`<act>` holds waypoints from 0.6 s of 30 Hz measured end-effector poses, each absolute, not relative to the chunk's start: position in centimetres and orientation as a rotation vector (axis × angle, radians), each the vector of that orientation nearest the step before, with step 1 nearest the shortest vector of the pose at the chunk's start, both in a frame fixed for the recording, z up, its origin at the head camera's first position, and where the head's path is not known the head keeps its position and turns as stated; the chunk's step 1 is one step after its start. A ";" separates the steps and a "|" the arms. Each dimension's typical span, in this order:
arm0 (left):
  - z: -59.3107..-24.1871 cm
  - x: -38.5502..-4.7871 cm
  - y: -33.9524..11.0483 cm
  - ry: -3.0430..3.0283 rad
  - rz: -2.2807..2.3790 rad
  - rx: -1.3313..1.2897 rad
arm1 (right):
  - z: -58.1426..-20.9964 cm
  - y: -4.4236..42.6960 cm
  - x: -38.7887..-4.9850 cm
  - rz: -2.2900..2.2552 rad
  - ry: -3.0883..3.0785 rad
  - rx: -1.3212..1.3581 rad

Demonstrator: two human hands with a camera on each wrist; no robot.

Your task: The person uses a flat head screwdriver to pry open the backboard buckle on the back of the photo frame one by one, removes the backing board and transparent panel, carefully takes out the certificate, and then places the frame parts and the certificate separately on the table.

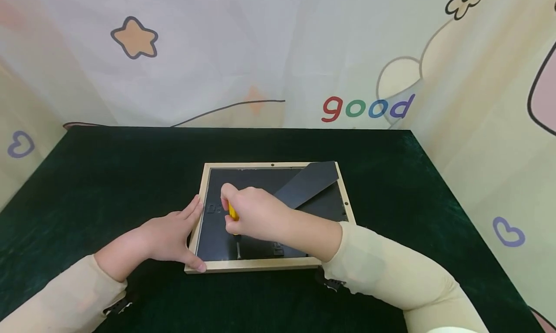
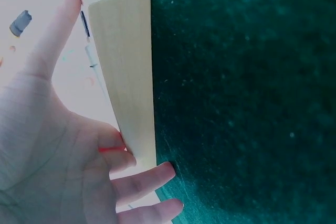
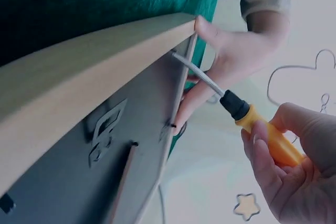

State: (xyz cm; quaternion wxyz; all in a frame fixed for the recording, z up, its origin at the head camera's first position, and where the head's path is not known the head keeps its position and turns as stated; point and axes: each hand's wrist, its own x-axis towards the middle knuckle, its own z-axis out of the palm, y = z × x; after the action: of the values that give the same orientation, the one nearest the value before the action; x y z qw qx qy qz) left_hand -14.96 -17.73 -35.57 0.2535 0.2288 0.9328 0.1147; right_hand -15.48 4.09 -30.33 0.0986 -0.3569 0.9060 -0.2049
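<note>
A light wooden frame (image 1: 260,265) with a black backing board (image 1: 260,176) lies face down on the dark green cloth. My right hand (image 1: 256,212) grips the yellow handle of a screwdriver (image 3: 278,145); in the right wrist view its metal tip meets the board's edge beside the wooden rim. My left hand (image 1: 171,239) rests with spread fingers along the frame's left side, the thumb at the near left corner. In the left wrist view, the left hand (image 2: 68,150) lies against the wooden side (image 2: 123,72).
A black stand flap (image 1: 308,182) slants across the board's right half. A metal hanger (image 3: 105,129) sits near the frame's near edge. Dark green cloth (image 1: 130,178) surrounds the frame, and a patterned curtain (image 1: 217,48) stands behind.
</note>
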 end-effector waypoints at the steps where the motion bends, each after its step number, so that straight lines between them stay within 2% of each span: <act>1: -35.6 -14.9 -17.8 2.534 0.315 0.622 | -30.4 4.0 -15.7 -0.620 2.678 -1.034; 6: -35.6 -14.8 -17.8 2.540 0.328 0.629 | -31.1 4.1 -16.9 -0.684 2.649 -0.852; 8: -35.6 -14.7 -17.8 2.537 0.332 0.631 | -31.1 4.1 -16.8 -0.672 2.647 -0.869; 18: -35.4 -14.5 -17.8 2.551 0.351 0.638 | -30.1 3.7 -12.2 -0.420 2.749 -1.512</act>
State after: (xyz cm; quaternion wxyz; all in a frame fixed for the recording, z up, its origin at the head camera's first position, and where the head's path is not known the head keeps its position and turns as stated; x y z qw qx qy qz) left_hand -14.53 -17.81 -35.43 0.2418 0.2334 0.9330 0.1285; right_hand -12.23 3.68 -30.10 -0.0118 -0.4775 0.8685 -0.1326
